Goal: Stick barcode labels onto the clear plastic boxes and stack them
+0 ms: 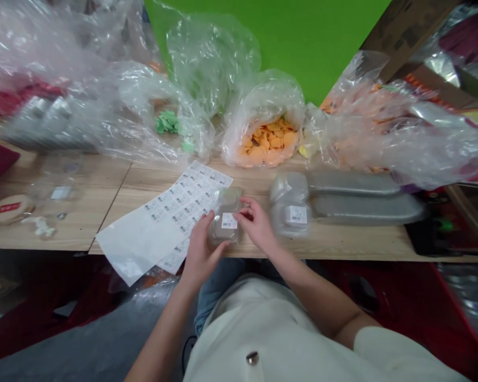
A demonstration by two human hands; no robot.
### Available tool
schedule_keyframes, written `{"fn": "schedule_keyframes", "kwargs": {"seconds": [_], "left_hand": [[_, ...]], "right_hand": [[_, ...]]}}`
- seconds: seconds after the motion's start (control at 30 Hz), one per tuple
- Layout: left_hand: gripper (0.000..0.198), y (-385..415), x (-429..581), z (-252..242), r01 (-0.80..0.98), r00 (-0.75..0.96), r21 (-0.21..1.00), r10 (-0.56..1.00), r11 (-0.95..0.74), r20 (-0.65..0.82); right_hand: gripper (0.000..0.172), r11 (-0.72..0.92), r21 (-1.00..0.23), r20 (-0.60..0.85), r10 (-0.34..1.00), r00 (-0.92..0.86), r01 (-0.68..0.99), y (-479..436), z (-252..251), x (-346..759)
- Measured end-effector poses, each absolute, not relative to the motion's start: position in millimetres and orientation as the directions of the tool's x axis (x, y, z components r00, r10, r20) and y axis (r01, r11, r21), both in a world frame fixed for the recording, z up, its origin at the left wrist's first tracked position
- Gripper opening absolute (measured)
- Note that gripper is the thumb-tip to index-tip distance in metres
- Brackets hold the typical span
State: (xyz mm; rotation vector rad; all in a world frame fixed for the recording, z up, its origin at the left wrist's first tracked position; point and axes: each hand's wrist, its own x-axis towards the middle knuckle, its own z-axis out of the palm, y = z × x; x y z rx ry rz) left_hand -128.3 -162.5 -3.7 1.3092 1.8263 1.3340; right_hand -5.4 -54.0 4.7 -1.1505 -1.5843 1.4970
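Note:
A clear plastic clamshell box point(224, 233) lies at the table's front, with a small white barcode label point(229, 220) on its face. My left hand point(202, 241) grips the box by its left side, thumb along the near edge and fingers along the left. From the right, my right hand point(255, 220) pinches the label's right edge between thumb and fingertips. Sheets of printed labels point(183, 204) lie left of the box, partly bare white and overhanging the front edge. Right of my right hand sits a stack of clear boxes point(290, 191), the nearest one bearing a label point(297, 215).
Long nested rows of clear boxes point(366, 208) extend to the right. Behind stand an open plastic bag of orange pieces point(271, 139) and one with green pieces point(167, 122). A round wooden piece point(10, 208) lies far left. A green panel point(302, 42) rises at the back.

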Motion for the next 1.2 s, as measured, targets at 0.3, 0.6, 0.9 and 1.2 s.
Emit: {"fn": "schedule_keyframes", "kwargs": {"seconds": [0.3,0.6,0.9,1.2], "left_hand": [[0.053,-166.1,-131.1,-19.1,0.337,-0.309,0.942,0.943,-0.009,0.120],[0.035,-151.4,-122.8,-14.2,0.261,-0.522,0.961,0.851,0.093,0.059],[0.032,-153.1,-126.9,-7.7,0.149,-0.602,0.984,0.799,0.101,0.009],[0.042,-171.6,-144.2,48.5,-0.608,-0.143,0.708,0.827,0.360,-0.544]], "right_hand": [[0.040,0.018,-0.968,-0.095,0.897,-0.432,0.250,-62.1,-5.1,-12.5],[0.042,0.274,-0.835,0.043,0.897,-0.440,0.477,-72.1,-7.6,-11.8],[0.049,0.749,-0.476,0.232,0.612,-0.756,0.461,-75.6,4.8,3.2],[0.047,0.744,-0.643,0.329,0.484,-0.811,0.183,-74.6,41.5,16.0]]}}
